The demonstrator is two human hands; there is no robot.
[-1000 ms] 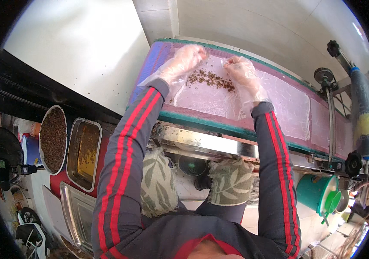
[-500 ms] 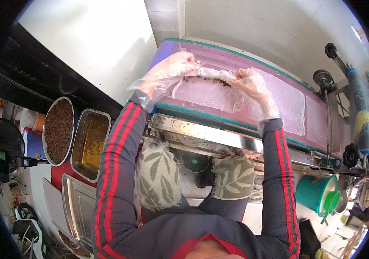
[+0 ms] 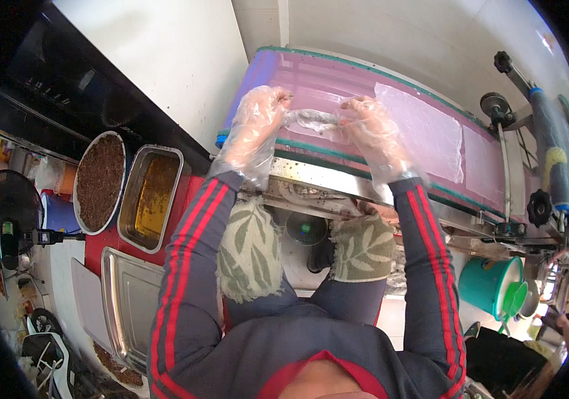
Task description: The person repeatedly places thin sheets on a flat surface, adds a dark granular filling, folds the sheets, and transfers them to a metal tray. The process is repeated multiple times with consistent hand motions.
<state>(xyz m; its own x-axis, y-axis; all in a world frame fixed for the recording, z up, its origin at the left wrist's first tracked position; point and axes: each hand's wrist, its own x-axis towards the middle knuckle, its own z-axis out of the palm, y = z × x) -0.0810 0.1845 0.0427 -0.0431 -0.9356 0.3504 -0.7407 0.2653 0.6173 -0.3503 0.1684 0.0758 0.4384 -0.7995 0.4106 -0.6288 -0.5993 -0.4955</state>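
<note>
belt (image 3: pixel 327 76) runs slantwise ahead of the person, pink with green edges and a blue left end. beyond that end leans a white panel (image 3: pixel 158 56). on the belt's right half lies a thin pale sheet (image 3: pixel 424 130), wrinkled at its edge. past the belt's right end stands a grey-blue roller (image 3: pixel 567 179); its yellow patch could be a label, but i cannot tell. left of the belt, lower down, sit a metal tray (image 3: pixel 175 179) with yellow liquid and a tub (image 3: pixel 101 183) full of brown bits. below the belt's right half is a green bucket (image 3: pixel 480 286).

over the belt's left half, the left hand (image 3: pixel 258 120) and right hand (image 3: pixel 367 130), both in clear gloves, pinch either end of a whitish roll (image 3: pixel 311 120). below them, nearer than the belt, a small green mark (image 3: pixel 305 228) is too small to read.
</note>
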